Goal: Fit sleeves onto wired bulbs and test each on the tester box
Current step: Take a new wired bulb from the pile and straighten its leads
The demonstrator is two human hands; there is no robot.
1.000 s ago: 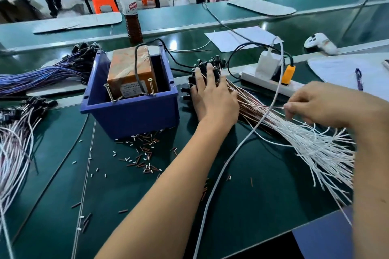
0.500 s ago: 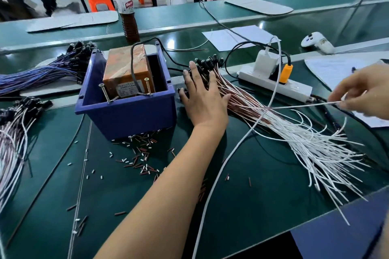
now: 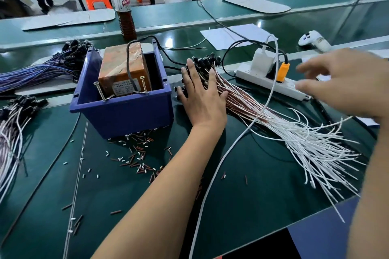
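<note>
L hand (image 3: 203,99) flat, pressing wired bulbs (image 3: 242,103) | R hand (image 3: 345,82) spread, blurred, empty

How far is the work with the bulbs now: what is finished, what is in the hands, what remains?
Probably finished: bundles at the far left and near left, though sleeves cannot be checked. In hand: left hand presses flat on the middle bundle; right hand, blurred, holds nothing visible. Left: that bundle and loose sleeves by the blue box.
</note>
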